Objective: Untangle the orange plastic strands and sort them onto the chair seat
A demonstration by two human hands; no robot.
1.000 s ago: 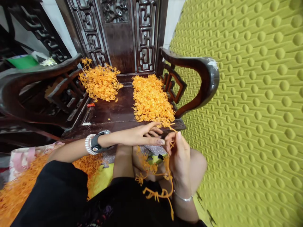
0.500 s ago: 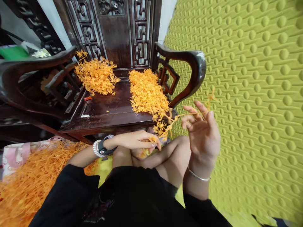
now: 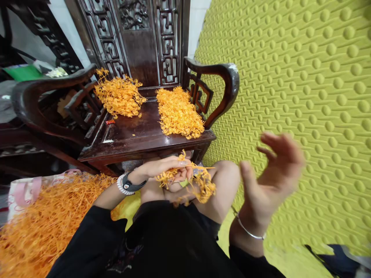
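My left hand [image 3: 166,168], with a watch and bead bracelet on the wrist, is closed on an orange tangled strand bundle [image 3: 199,183] above my bent knees. Raised to the right and blurred, my right hand [image 3: 271,172] has its fingers spread and holds nothing. It hangs in front of the green mat, apart from the bundle. Two heaps of the same orange pieces lie on the dark wooden chair seat [image 3: 133,135]: a loose heap [image 3: 118,96] at the back left and a flatter heap [image 3: 178,114] on the right.
A big mass of orange strands [image 3: 37,227] fills a pale bag at the lower left. A bumpy yellow-green foam mat [image 3: 304,96] covers the right side. The chair's curved armrests [image 3: 220,77] and carved back rise ahead. A dark object lies at the bottom right corner.
My right hand let go of the strand and swung out to the right, fingers spread. The bundle dropped into my left hand over my knees. The view shifted slightly away from the chair.
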